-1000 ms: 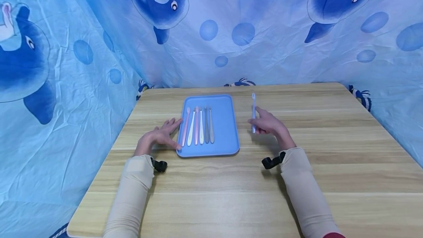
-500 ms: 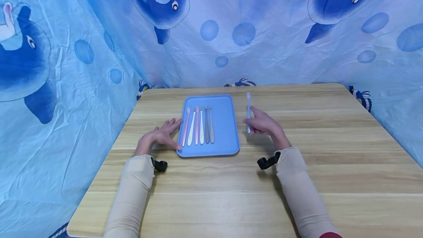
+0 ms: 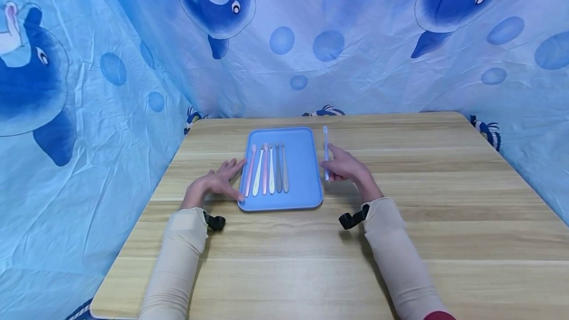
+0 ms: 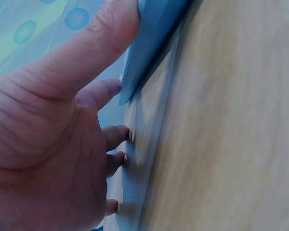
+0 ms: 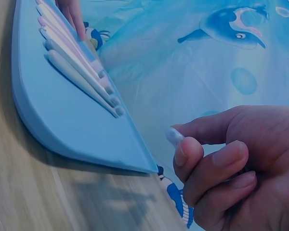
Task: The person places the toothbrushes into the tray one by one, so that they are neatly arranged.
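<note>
My right hand pinches a pale blue toothbrush just beyond the tray's right edge, head pointing away from me. In the right wrist view only the toothbrush's handle end pokes out between thumb and fingers; the rest is hidden. The blue tray carries a row of toothbrushes, pink, white and grey, lying side by side on its left half. With fingers spread, my left hand touches the tray's left side, the thumb at the near corner.
A wood-grain table bears the tray. Behind and to the left hangs a blue curtain printed with dolphins, coming down close to the table's far edge. Each wrist has a black camera strapped on.
My right hand has moved left with the toothbrush, from out over the table to right beside the tray's edge. The left hand and the tray have stayed put.
</note>
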### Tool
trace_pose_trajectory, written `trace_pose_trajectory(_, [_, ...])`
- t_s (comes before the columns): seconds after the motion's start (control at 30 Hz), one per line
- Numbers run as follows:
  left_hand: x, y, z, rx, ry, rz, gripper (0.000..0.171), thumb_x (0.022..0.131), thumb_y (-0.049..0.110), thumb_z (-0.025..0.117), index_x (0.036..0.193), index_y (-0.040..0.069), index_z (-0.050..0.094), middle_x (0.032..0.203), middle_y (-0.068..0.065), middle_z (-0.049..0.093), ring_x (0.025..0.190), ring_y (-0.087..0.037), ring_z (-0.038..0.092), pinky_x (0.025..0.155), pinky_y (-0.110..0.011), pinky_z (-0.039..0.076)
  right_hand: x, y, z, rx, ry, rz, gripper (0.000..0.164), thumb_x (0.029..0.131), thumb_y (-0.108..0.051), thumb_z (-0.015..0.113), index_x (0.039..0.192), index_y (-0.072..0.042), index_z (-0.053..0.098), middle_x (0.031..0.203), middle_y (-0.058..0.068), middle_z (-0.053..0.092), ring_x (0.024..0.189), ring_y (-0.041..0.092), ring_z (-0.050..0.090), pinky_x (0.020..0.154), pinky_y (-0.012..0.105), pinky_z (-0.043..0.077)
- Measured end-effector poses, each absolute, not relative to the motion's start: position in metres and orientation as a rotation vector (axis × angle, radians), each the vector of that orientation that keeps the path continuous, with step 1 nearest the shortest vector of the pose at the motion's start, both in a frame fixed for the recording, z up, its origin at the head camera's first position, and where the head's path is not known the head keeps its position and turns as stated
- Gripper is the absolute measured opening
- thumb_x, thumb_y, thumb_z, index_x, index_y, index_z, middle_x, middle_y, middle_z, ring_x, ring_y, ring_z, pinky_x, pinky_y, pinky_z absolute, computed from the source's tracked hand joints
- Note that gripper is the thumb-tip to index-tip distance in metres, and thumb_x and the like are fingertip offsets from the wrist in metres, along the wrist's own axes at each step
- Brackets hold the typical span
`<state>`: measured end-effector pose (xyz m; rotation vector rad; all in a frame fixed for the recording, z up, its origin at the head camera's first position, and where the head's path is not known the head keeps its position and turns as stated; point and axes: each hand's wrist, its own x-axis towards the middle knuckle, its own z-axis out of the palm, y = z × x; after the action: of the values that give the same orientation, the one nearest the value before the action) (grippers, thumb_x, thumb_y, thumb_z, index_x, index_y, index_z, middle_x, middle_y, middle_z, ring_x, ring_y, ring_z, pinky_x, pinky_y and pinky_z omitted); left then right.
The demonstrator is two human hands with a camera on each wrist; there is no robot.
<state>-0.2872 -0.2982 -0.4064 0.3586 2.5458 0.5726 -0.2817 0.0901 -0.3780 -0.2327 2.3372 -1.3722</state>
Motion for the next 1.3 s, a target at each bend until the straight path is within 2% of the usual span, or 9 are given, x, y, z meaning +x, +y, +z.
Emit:
trace_pose_trajectory(0.67, [-0.287,-0.298,-0.405,0.347,2.540,0.579,0.131,0.069,0.059,0.085,0.163,0.024,0.000,0.169,-0.018,-0.012,0.155,-0.044,-0.016,0.120,-0.073,-0.009,-0.288,0.061,-0.387,-0.272,2.336,-1.314,0.075,0.103,-0.018,0.054,0.161,-0.007,0.008,0.052,0.000,0.056,0.041,0.011,0.048,0.041,0.021,0.034])
trace_pose_trajectory(0.93, [-0.286,-0.298,-0.405,0.326,2.542,0.572,0.131,0.069,0.059,0.085,0.163,0.026,0.000,0.170,-0.017,-0.011,0.156,-0.044,-0.015,0.120,-0.072,-0.010,-0.290,0.050,-0.391,-0.222,2.339,-1.256,0.082,0.103,-0.022,0.055,0.162,-0.009,-0.001,0.054,-0.001,0.056,0.042,0.011,0.049,0.042,0.020,0.034])
trace_pose_trajectory(1.3, [-0.288,-0.300,-0.406,0.343,2.542,0.573,0.131,0.069,0.059,0.085,0.163,0.026,-0.001,0.170,-0.018,-0.012,0.155,-0.044,-0.015,0.120,-0.072,-0.009,-0.293,0.034,-0.400,-0.216,2.304,-1.242,0.082,0.103,-0.022,0.055,0.162,-0.011,0.000,0.054,-0.001,0.056,0.041,0.009,0.048,0.042,0.020,0.038])
